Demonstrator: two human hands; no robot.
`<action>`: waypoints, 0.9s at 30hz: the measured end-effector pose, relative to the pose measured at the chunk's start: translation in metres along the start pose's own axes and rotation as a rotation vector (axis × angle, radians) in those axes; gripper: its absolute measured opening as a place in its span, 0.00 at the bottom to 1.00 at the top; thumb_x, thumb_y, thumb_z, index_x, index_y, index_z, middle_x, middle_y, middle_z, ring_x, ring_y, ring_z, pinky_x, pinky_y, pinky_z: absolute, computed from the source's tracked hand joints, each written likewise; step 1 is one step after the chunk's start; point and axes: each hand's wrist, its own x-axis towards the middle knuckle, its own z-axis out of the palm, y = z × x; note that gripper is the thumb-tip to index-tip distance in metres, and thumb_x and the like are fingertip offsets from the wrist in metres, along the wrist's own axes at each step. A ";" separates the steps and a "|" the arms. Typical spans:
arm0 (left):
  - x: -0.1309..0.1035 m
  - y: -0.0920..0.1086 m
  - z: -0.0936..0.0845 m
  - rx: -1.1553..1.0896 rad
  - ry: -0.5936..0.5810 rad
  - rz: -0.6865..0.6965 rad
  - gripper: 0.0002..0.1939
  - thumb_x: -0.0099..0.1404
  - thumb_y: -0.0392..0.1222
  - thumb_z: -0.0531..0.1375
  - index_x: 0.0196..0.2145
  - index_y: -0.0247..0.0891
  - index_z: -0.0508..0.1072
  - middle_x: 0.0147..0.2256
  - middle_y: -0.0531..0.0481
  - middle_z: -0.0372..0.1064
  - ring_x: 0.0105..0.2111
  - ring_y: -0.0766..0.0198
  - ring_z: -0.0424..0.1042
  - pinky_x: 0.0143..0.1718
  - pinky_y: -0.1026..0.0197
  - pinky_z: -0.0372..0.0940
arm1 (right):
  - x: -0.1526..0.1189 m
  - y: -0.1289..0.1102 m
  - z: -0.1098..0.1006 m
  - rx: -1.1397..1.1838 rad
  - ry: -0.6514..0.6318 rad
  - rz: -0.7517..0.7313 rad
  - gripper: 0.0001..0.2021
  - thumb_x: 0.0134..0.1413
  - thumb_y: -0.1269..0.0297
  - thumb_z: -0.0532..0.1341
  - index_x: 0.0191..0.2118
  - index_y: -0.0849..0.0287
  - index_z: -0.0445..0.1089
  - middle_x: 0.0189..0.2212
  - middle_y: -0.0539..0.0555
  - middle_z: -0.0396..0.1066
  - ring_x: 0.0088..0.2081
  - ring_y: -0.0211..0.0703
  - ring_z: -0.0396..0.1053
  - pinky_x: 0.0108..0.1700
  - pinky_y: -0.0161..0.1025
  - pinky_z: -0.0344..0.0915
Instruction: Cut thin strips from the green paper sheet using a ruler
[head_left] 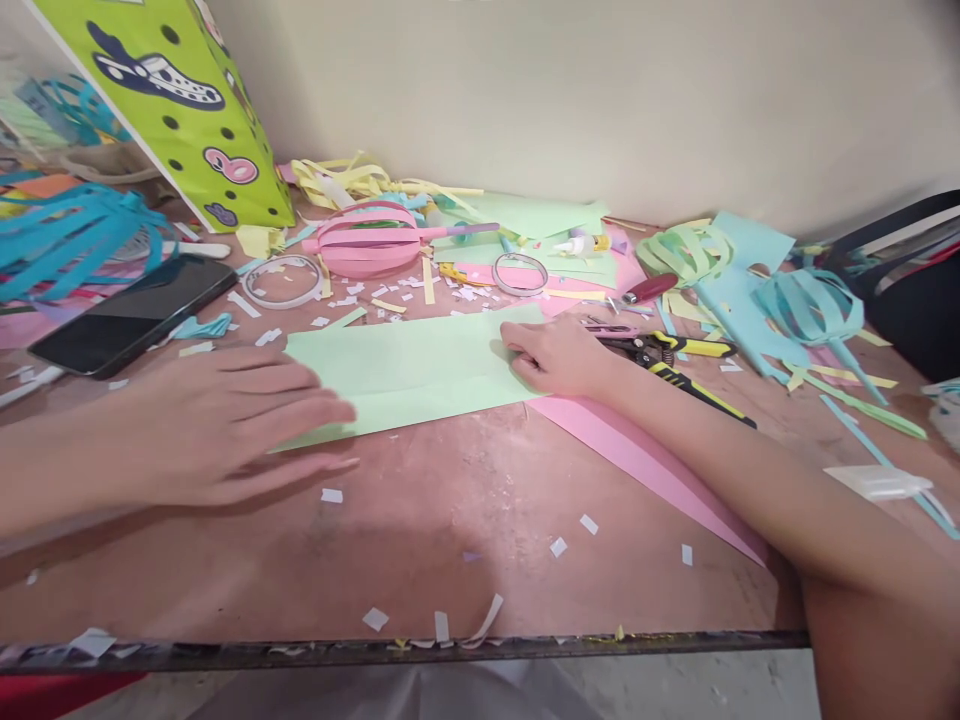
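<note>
A pale green sheet of paper (412,365) lies flat across the middle of the table, with a faint crease along its length. Over its left end is my left hand (247,425), fingers spread, slightly blurred, holding nothing. My right hand (551,355) rests on the sheet's right end with its fingers curled in; whether it pinches the paper is hidden. Beneath my right forearm, a pink sheet (645,455) sticks out toward the lower right. Pliers with black and yellow handles (694,347) lie just right of my right hand.
A phone (135,310) and blue paper strips (82,240) are at the left, near a green bag (187,110). Behind the sheet are tape rolls (281,282), a pink paper lantern (367,240) and a glue bottle (581,245). Paper scraps litter the table (450,520).
</note>
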 end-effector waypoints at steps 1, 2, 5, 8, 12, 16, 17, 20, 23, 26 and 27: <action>0.016 0.007 0.000 0.123 -0.059 0.003 0.22 0.79 0.59 0.54 0.52 0.41 0.79 0.45 0.48 0.81 0.47 0.54 0.75 0.55 0.53 0.67 | 0.000 -0.001 -0.001 0.036 0.003 0.008 0.05 0.52 0.67 0.55 0.33 0.53 0.56 0.22 0.45 0.58 0.22 0.38 0.40 0.33 0.42 0.39; 0.031 0.014 0.001 0.175 -0.051 0.018 0.27 0.81 0.60 0.50 0.55 0.36 0.77 0.50 0.42 0.79 0.51 0.50 0.75 0.55 0.50 0.67 | 0.000 -0.002 -0.002 0.078 0.009 0.021 0.06 0.51 0.68 0.55 0.32 0.53 0.54 0.21 0.44 0.55 0.23 0.38 0.40 0.33 0.42 0.39; 0.075 0.029 0.010 0.150 -0.024 0.008 0.35 0.80 0.65 0.46 0.64 0.31 0.68 0.60 0.33 0.72 0.56 0.43 0.73 0.54 0.47 0.68 | 0.000 -0.003 -0.008 0.256 0.026 0.059 0.09 0.52 0.67 0.55 0.32 0.52 0.50 0.23 0.45 0.53 0.24 0.38 0.48 0.32 0.41 0.45; 0.119 0.037 0.016 0.021 -0.146 -0.065 0.39 0.76 0.69 0.52 0.65 0.29 0.65 0.59 0.32 0.71 0.56 0.42 0.73 0.53 0.47 0.68 | 0.001 0.000 -0.016 0.477 0.025 0.080 0.06 0.55 0.68 0.51 0.33 0.52 0.50 0.29 0.49 0.62 0.29 0.40 0.57 0.32 0.39 0.55; 0.164 0.040 0.013 -0.278 -0.369 -0.139 0.23 0.76 0.59 0.56 0.53 0.36 0.69 0.42 0.45 0.76 0.35 0.57 0.74 0.34 0.60 0.65 | 0.001 0.008 -0.032 0.720 0.085 0.135 0.08 0.54 0.72 0.51 0.36 0.52 0.51 0.37 0.52 0.67 0.30 0.38 0.61 0.32 0.39 0.59; 0.178 0.034 -0.003 -0.441 -0.321 -0.045 0.16 0.76 0.53 0.57 0.35 0.39 0.67 0.31 0.52 0.68 0.26 0.64 0.65 0.28 0.61 0.57 | -0.003 0.019 -0.052 1.046 0.093 0.100 0.07 0.63 0.63 0.60 0.41 0.54 0.60 0.44 0.53 0.72 0.39 0.39 0.71 0.39 0.38 0.67; 0.178 0.032 -0.009 -0.503 -0.259 -0.023 0.15 0.75 0.52 0.58 0.35 0.39 0.67 0.32 0.52 0.68 0.27 0.65 0.66 0.29 0.61 0.57 | -0.005 0.023 -0.056 1.085 0.058 0.064 0.11 0.66 0.55 0.62 0.45 0.54 0.63 0.45 0.54 0.73 0.42 0.41 0.72 0.41 0.39 0.69; 0.175 0.030 -0.029 -0.861 -0.014 -0.081 0.10 0.73 0.48 0.62 0.39 0.39 0.71 0.33 0.53 0.69 0.28 0.67 0.69 0.29 0.65 0.59 | -0.010 0.028 -0.065 1.151 0.053 -0.058 0.27 0.63 0.35 0.61 0.51 0.54 0.69 0.46 0.53 0.76 0.46 0.46 0.75 0.44 0.41 0.73; 0.172 0.029 -0.044 -1.216 0.366 -0.232 0.13 0.69 0.46 0.70 0.38 0.40 0.71 0.34 0.55 0.72 0.27 0.70 0.70 0.27 0.67 0.62 | -0.012 0.026 -0.074 1.147 0.274 -0.004 0.26 0.56 0.41 0.71 0.51 0.54 0.73 0.43 0.50 0.79 0.47 0.44 0.77 0.49 0.41 0.74; 0.169 0.023 -0.041 -1.349 0.655 -0.379 0.15 0.68 0.47 0.72 0.34 0.42 0.70 0.35 0.56 0.75 0.34 0.64 0.77 0.33 0.64 0.70 | -0.010 0.024 -0.085 1.174 0.474 0.137 0.23 0.50 0.54 0.79 0.46 0.55 0.74 0.39 0.49 0.80 0.43 0.41 0.78 0.48 0.41 0.73; 0.168 0.020 -0.036 -1.376 0.667 -0.432 0.15 0.68 0.48 0.72 0.34 0.43 0.71 0.36 0.56 0.77 0.39 0.61 0.79 0.36 0.62 0.72 | -0.010 0.026 -0.087 1.183 0.507 0.176 0.21 0.49 0.55 0.79 0.45 0.55 0.74 0.40 0.50 0.81 0.42 0.41 0.78 0.47 0.41 0.72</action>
